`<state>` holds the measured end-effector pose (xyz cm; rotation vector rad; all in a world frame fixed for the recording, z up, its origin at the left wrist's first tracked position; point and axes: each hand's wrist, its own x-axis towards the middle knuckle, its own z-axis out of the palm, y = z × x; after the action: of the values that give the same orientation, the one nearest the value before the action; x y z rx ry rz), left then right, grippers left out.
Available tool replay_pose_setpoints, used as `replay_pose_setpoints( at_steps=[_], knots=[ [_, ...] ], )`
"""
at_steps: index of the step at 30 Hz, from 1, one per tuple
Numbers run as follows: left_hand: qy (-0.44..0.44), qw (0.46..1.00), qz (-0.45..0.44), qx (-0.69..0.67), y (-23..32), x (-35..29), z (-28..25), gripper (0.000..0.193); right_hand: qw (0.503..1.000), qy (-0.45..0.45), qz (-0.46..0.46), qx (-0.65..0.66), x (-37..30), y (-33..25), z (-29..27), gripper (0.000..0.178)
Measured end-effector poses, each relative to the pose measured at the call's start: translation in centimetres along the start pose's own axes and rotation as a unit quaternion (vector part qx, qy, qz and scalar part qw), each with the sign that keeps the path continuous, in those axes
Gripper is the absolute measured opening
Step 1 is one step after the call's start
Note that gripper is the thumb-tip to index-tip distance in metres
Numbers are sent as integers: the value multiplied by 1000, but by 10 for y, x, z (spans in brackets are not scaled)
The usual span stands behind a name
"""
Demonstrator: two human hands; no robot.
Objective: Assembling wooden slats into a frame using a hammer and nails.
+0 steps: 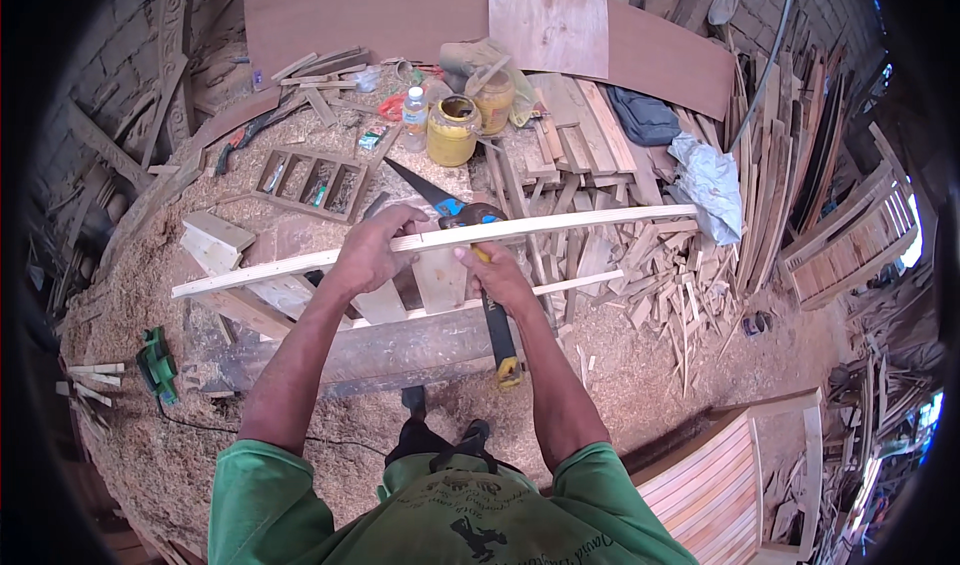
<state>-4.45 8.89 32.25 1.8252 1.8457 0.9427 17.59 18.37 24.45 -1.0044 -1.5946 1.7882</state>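
Note:
My left hand (372, 252) is closed on a long, pale wooden strip (590, 220), which is held crosswise above the bench. My right hand (497, 277) is wrapped around the black and yellow handle of a hammer (501, 333). The hammer's dark head shows just beyond the strip, which crosses in front of the upper handle. A handsaw (420, 187) with a dark blade and blue on its handle lies behind the strip, close to the hammer head. Under my hands is a wooden frame with slats (440, 280), resting on the bench (400, 350).
A compartmented wooden tray (312, 183), a yellow container (453, 135) and a clear bottle (414, 115) stand farther back. Wood offcuts (650, 275) are heaped at the right. A green power tool (157, 365) with a cord lies at the left among shavings. A slatted panel (700, 480) stands lower right.

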Motion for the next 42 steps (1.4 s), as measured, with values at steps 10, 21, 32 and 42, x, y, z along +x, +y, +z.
replay_pose_setpoints(
  at_steps=[10,21,32,42],
  knots=[
    [-113,992,14,54,-6,10,-13,40,998,-61,-32,-14,3,7,-13,42],
    [-153,985,-71,39,6,13,-19,38,998,-36,-30,-36,-2,5,-11,44],
    [-84,993,-62,53,1,11,-16,36,996,-31,-56,-60,2,-2,-8,38],
    [-76,992,-63,72,1,10,-16,36,996,-21,-73,-49,3,0,-5,39]
  ],
)
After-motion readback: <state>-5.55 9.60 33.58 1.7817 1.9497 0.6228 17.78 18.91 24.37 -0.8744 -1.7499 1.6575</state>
